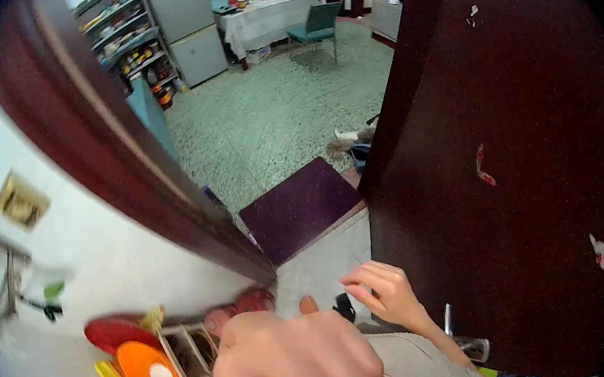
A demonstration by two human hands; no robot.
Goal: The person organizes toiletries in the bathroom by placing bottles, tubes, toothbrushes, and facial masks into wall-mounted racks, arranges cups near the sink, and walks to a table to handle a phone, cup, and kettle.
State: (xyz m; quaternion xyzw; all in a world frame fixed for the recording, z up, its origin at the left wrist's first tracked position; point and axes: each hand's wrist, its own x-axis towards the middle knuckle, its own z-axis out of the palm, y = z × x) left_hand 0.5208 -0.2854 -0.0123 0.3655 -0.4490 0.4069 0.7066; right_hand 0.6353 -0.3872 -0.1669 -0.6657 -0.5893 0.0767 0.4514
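Note:
My left hand [303, 360] is large and close to the camera at the bottom centre, knuckles up and fingers curled under. Whatever it may hold is hidden beneath the knuckles. Farther right, my right hand [387, 294] hovers over the floor with loosely bent fingers and nothing visible in it. A dark brown door [504, 128] stands swung inward on the right, apart from that hand. Below the right wrist is a metal door handle [448, 319]. Part of a bare foot [308, 305] and a black item [344, 307] show between the hands.
A purple mat [300, 207] lies across the doorway, beside a dark door frame [134, 155]. An orange item [144, 369], a red round item [119, 334] and pink footwear [255, 302] sit lower left. Beyond are a fridge [187, 34], a covered table [272, 20] and a green chair [318, 24].

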